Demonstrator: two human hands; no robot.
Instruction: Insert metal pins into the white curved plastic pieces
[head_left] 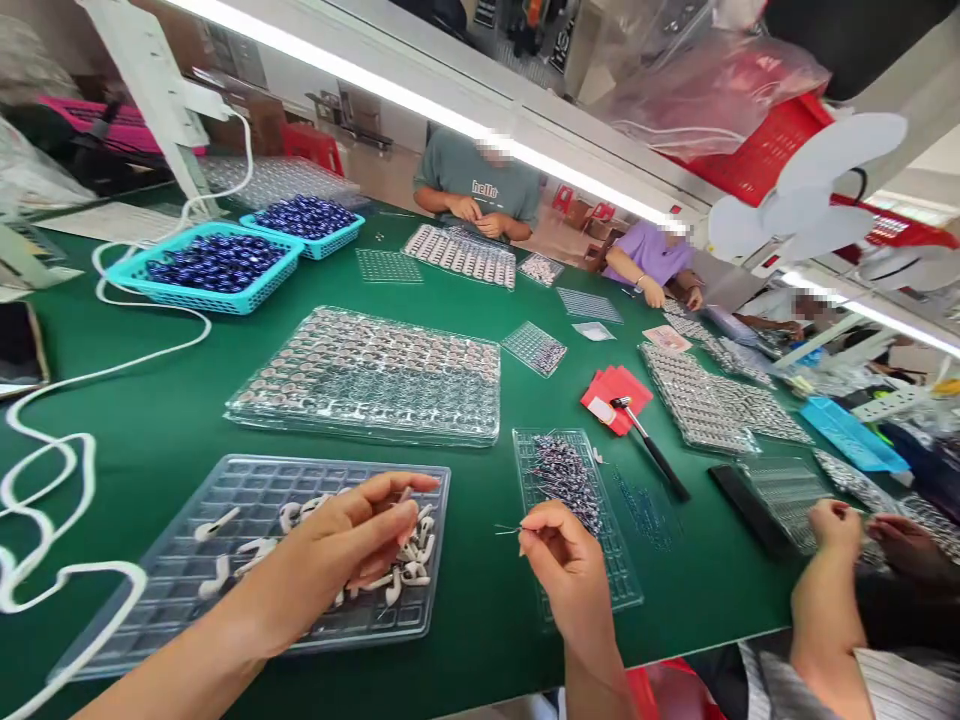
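My left hand (352,545) hovers over a clear compartment tray (187,570) that holds several small white plastic pieces (409,570); its fingers are curled together over the pile, and what they pinch I cannot make out. My right hand (562,560) is closed in a pinch on a thin wire-legged part (508,529) that sticks out to the left. It sits at the near end of a narrow clear tray (622,580) holding a heap of small dark parts with wire leads (566,475).
A stack of clear blister trays (375,380) lies mid-table on the green mat (150,420). Two teal baskets of blue parts (214,262) stand far left, beside a white cable (90,375). Red cards and a black-handled tool (652,450) lie right. Co-workers sit opposite; another person's hands (840,530) work at right.
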